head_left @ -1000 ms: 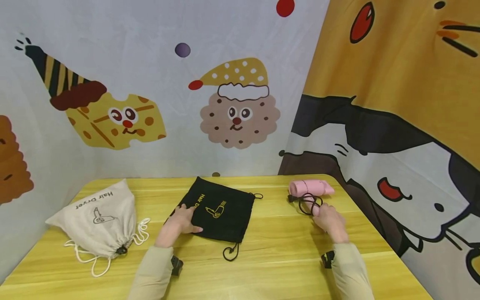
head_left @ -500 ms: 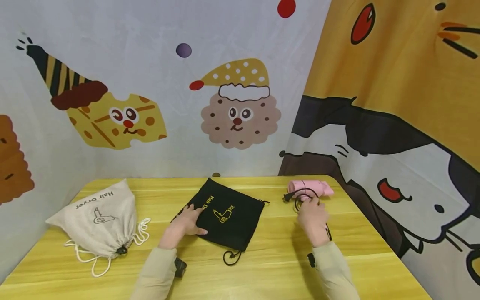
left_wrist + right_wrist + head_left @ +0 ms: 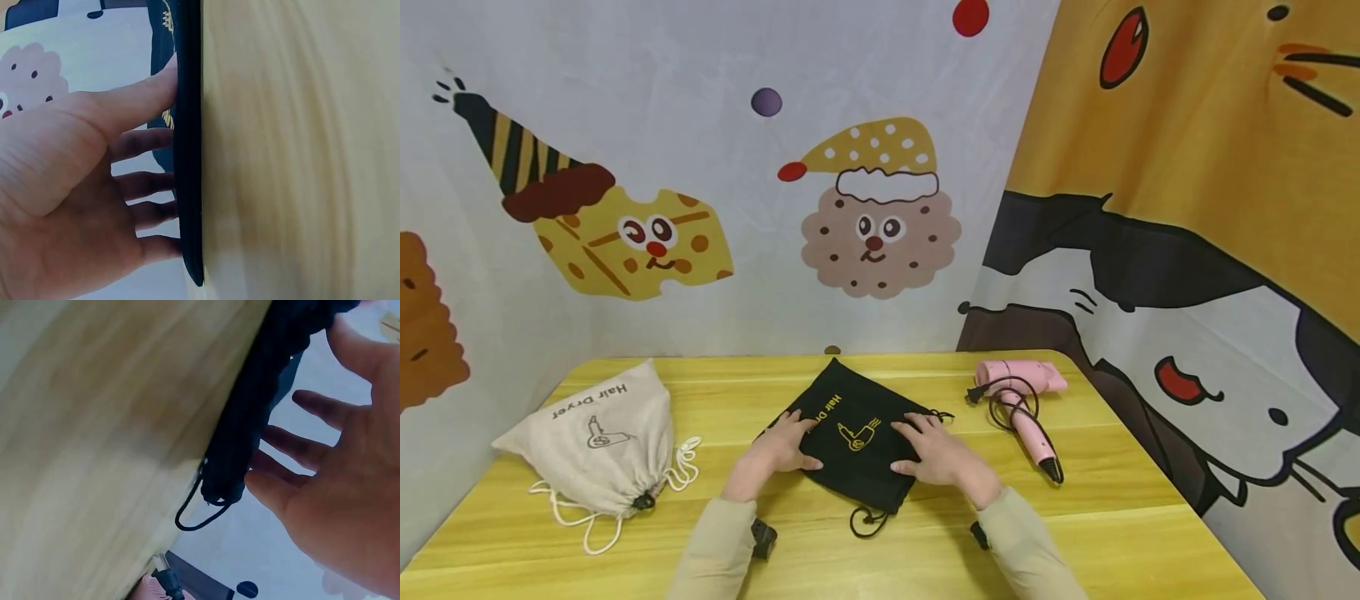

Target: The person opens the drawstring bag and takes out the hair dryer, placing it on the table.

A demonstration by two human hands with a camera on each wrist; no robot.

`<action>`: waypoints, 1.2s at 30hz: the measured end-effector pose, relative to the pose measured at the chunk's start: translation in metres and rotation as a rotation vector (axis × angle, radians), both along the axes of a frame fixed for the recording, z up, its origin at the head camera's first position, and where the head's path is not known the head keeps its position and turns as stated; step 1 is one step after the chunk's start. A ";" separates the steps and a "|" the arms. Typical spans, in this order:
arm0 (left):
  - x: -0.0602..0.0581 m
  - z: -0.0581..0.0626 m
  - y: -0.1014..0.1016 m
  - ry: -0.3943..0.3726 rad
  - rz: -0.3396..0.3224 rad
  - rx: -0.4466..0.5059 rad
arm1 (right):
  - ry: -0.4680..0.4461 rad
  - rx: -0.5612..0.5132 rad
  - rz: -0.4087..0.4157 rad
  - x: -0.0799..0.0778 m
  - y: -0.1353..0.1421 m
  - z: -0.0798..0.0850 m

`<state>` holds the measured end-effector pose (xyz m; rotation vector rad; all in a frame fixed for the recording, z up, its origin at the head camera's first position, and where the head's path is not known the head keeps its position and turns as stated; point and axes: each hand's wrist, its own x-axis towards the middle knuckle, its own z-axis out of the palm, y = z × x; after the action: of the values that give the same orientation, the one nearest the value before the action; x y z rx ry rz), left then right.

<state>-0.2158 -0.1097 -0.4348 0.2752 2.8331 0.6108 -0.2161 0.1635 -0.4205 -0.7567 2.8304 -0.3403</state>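
A black drawstring bag (image 3: 857, 471) with yellow hair dryer print lies flat on the table, askew, its cord ends at the near and right corners. My left hand (image 3: 778, 450) rests on its left side with fingers spread; in the left wrist view the thumb and fingertips touch the cloth's upper face. Across from it, my right hand (image 3: 934, 454) lies over the bag's right side, fingers spread. The right wrist view shows those fingertips at the gathered black edge (image 3: 240, 437). To the right, a pink hair dryer (image 3: 1033, 437) lies with its black cord looped around the handle.
A cream drawstring bag (image 3: 617, 437) marked "Hair Dryer" lies at the left, white cords (image 3: 598, 546) trailing. Behind the wooden table (image 3: 865, 575) hangs a printed cloth backdrop (image 3: 700, 325). The dryer's plug (image 3: 976, 393) points left, toward the black bag.
My right hand has let go of the hair dryer's handle and moved left onto the black bag. The bag has slid right and turned slightly under my left hand.
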 end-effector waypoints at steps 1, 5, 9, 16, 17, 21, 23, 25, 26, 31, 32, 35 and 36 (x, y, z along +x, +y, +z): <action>-0.001 -0.001 -0.002 0.015 0.001 0.002 | -0.012 0.011 0.010 0.000 -0.001 -0.001; -0.001 0.000 -0.013 0.113 0.036 -0.019 | -0.013 0.081 0.030 0.001 -0.004 -0.007; 0.003 0.007 -0.032 0.213 0.166 -0.095 | 0.010 0.122 0.038 0.003 -0.006 -0.010; 0.015 0.029 -0.077 0.101 0.658 -0.180 | 0.026 0.131 0.024 0.005 -0.006 -0.010; 0.016 0.031 -0.084 0.067 0.718 -0.170 | 0.026 0.133 0.021 0.005 -0.006 -0.011; 0.023 0.036 -0.114 -0.050 0.831 -0.144 | 0.033 0.141 0.003 0.006 -0.006 -0.012; 0.027 0.036 -0.127 -0.094 0.860 -0.126 | 0.040 0.151 -0.011 0.006 -0.006 -0.012; 0.030 0.035 -0.137 -0.128 0.883 -0.100 | 0.044 0.165 -0.031 0.006 -0.006 -0.012; 0.031 0.035 -0.141 -0.147 0.895 -0.079 | 0.044 0.171 -0.043 0.006 -0.006 -0.012; 0.031 0.032 -0.149 -0.171 0.921 0.001 | 0.042 0.197 -0.097 0.008 -0.006 -0.012; 0.031 0.031 -0.150 -0.170 0.921 0.008 | 0.043 0.198 -0.106 0.008 -0.006 -0.012; 0.031 0.030 -0.149 -0.152 0.924 0.021 | 0.051 0.199 -0.130 0.009 -0.005 -0.012; 0.031 0.029 -0.149 -0.148 0.922 0.021 | 0.057 0.200 -0.138 0.009 -0.005 -0.012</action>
<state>-0.1844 -0.2586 -0.4055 -1.0761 2.6793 0.7591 -0.2067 0.1586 -0.4327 -0.5413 2.9204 -0.0537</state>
